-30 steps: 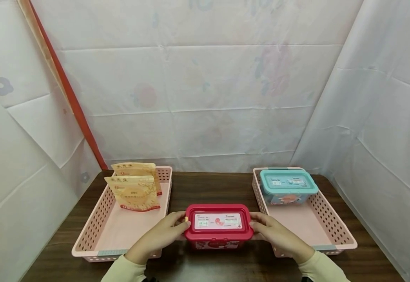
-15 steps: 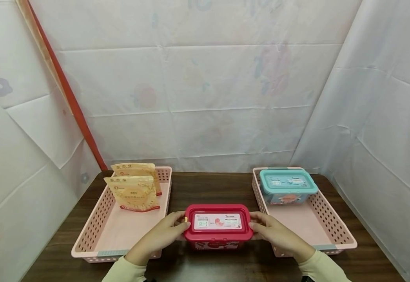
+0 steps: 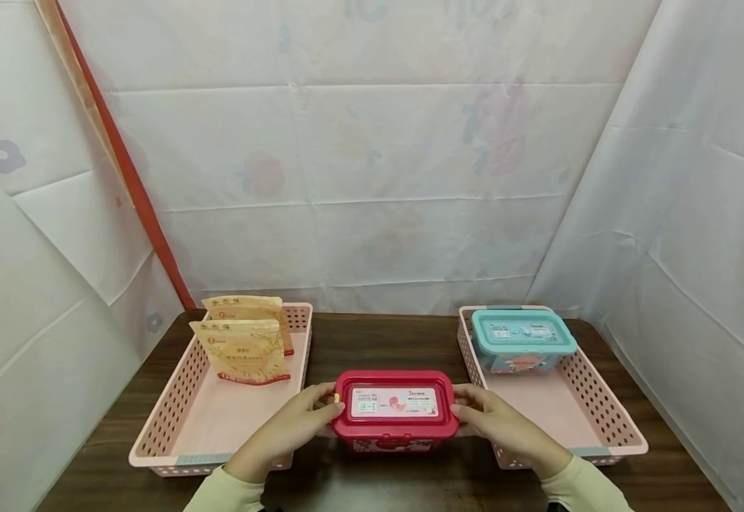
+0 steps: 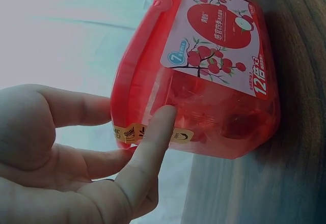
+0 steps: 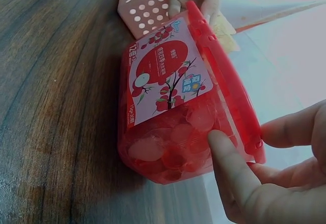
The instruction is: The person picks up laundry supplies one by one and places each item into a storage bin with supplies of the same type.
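Note:
A red laundry pod box [image 3: 395,405] with a red lid and a printed label stands at the front middle of the table, lid closed. Through its see-through side, rounded pods show in the right wrist view. My left hand [image 3: 301,421] grips its left end, thumb at the lid's edge and fingers against the side, near a yellow sticker [image 4: 133,132]. At the other end my right hand [image 3: 503,427] holds the lid corner and side wall in a like way. In the left wrist view the label [image 4: 216,35] faces the front.
On the left, a pink basket [image 3: 167,398] holds two yellow pouches [image 3: 244,352] standing upright. A second pink basket [image 3: 609,398] on the right has a teal box [image 3: 523,338] at its back. Dark wooden table [image 3: 381,338] lies between them; a white curtain [image 3: 372,178] surrounds the back and sides.

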The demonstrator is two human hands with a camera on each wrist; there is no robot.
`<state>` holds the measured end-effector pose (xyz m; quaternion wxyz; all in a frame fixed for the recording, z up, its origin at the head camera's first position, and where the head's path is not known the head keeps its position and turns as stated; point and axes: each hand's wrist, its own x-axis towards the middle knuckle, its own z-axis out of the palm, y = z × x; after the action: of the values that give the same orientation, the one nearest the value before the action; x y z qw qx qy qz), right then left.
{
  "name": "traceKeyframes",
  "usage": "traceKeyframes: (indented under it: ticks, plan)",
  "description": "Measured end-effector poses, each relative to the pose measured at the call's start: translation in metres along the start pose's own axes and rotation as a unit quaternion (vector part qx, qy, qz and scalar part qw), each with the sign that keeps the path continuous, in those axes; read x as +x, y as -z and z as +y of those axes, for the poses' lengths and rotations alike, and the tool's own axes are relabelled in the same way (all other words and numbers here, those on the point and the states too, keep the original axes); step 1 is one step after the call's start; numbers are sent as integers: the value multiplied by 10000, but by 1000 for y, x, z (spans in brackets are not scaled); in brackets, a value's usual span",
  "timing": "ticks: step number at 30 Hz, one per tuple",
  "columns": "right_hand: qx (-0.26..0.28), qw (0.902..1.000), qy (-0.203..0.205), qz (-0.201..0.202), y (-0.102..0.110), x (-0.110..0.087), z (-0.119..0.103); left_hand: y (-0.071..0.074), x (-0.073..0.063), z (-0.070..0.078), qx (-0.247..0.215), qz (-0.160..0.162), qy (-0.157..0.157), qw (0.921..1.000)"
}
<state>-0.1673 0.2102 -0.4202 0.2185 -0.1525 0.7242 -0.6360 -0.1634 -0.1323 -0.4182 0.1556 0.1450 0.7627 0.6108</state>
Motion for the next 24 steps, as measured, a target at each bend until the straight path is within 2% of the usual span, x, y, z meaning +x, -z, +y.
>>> traceKeyframes:
  ticks: [6, 13, 24]
  plan:
    - [37, 9999, 62, 153, 1, -2, -4, 3, -1, 5, -251, -6, -10, 9997]
    - [251, 9992, 89, 301, 4, -6, -15, 6, -1, 15, -821, 143, -61, 9965]
    - [446, 9972, 326, 508, 6, -11, -36, 10, -1, 32, -1158, 355, -335, 9921]
